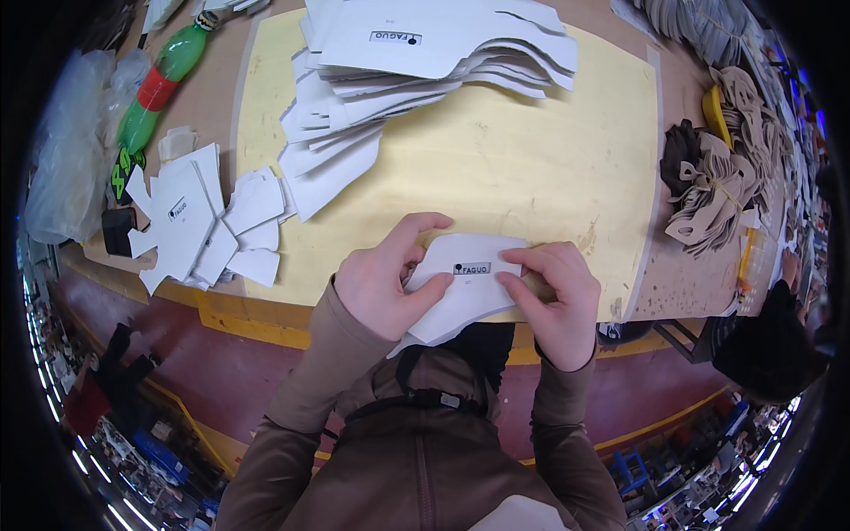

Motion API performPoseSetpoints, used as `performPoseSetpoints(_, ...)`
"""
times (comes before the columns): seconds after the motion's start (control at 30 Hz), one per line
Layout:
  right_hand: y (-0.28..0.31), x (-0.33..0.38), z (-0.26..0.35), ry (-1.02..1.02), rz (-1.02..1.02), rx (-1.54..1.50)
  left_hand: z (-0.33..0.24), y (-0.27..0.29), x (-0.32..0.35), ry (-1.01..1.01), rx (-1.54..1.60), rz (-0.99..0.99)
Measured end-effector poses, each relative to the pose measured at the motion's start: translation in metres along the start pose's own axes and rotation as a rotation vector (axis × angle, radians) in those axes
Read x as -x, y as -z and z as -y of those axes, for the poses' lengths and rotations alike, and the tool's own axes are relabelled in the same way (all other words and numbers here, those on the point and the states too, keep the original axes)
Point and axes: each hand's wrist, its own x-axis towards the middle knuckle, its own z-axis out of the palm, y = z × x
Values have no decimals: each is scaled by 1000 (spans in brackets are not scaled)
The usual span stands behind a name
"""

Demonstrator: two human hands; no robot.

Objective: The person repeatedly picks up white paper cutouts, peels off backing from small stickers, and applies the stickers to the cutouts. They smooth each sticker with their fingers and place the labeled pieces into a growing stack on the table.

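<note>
Close to the table's near edge, my two hands hold up a white cut-out piece [452,305] of leather-like sheet with a small dark printed label on it. My left hand [381,279] grips its left side, thumb on top and the other fingers partly hidden behind. At the right edge, my right hand [558,292] pinches the piece between thumb and index finger. Beyond my hands lies a fanned stack of similar white pieces [390,53], the top one bearing a like label. More white pieces [181,217] lie in a loose pile on the left.
A yellow sheet [531,159] covers the table's middle. On the left are a green bottle [180,55] with a red band and a clear plastic bag [71,150]. Tan cut pieces [713,181] lie bundled on the right. Another person [770,345] is at the far right.
</note>
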Motion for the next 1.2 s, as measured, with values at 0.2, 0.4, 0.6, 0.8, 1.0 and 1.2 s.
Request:
performPoseSetpoints(0.2,-1,-2,-2,31,15,49,-2,-5,1,26,15,-11)
performPoseSetpoints(0.4,-1,-2,-2,27,24,61,-2,-10,3,16,-5,-42)
performPoseSetpoints(0.6,-1,-2,-1,25,25,55,-2,-11,3,-54,-27,-64)
performPoseSetpoints(0.8,-1,-2,-1,28,26,56,-2,-11,2,-55,-33,-62)
performPoseSetpoints(1.0,-1,-2,-2,34,34,58,-3,-11,1,-57,-27,-60)
performPoseSetpoints(1.2,-1,-3,-2,38,37,57,-7,-11,2,-28,-47,-63)
